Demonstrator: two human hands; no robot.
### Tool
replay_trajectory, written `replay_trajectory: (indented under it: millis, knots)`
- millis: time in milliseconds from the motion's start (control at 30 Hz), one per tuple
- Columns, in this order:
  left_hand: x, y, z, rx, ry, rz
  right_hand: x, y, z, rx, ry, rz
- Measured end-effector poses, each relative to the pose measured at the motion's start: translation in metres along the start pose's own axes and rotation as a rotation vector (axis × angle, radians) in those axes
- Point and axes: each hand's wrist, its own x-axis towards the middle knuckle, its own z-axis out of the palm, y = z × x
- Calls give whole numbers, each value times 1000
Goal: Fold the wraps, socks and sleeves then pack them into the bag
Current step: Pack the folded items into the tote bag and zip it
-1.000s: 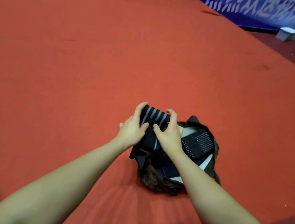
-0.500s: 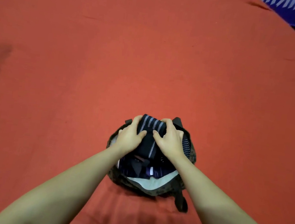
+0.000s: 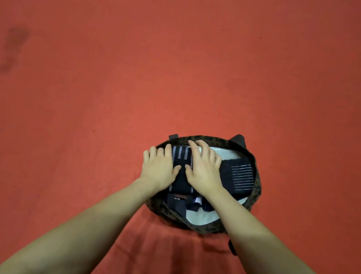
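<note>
A dark patterned bag [image 3: 255, 191] with a pale lining lies open on the red floor. Inside it, a folded black piece with grey stripes [image 3: 180, 159] sits under both my hands. My left hand [image 3: 159, 165] rests flat on its left side with straight fingers. My right hand [image 3: 203, 164] presses on its right side, fingers spread toward the bag's far rim. A second folded black piece with thin white lines [image 3: 237, 177] lies in the bag's right half. More dark fabric [image 3: 178, 202] shows at the bag's near side.
Red carpet [image 3: 183, 69] stretches all around the bag. Dark stains [image 3: 15, 46] mark it at the far left. A black strap end [image 3: 232, 248] pokes out beside my right forearm.
Both hands carried the striped piece down into the bag and now lie flatter on it. The view has tilted down, and the bag's opening shows wider.
</note>
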Motion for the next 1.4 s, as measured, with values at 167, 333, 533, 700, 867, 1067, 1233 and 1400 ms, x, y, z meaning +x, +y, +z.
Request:
replay_trajectory:
  millis: [167,333,533,700,867,1067,1233,1400]
  knots:
    - [-7,-16,-4,81,79,-66,-6,-7,-6,43,-107,-97]
    - [-18,-30,-3,-87,-251,-153,-10,-11,-6,-172,-289,-195]
    - [-26,-35,-11,-95,-222,-54,-17,-21,-3,-191,-385,-201]
    - [-29,-36,-22,42,-117,16,-20,-19,-2,-81,-609,-136]
    - [-29,-35,-30,85,47,124,-13,-18,0,-170,-662,-130]
    - [-27,-36,-36,118,153,185,-6,-19,5,-213,-677,-94]
    - [-22,-40,-30,112,192,163,0,-23,19,-213,-668,-74]
    - [-23,-43,-24,95,157,117,2,-22,19,-191,-684,-92]
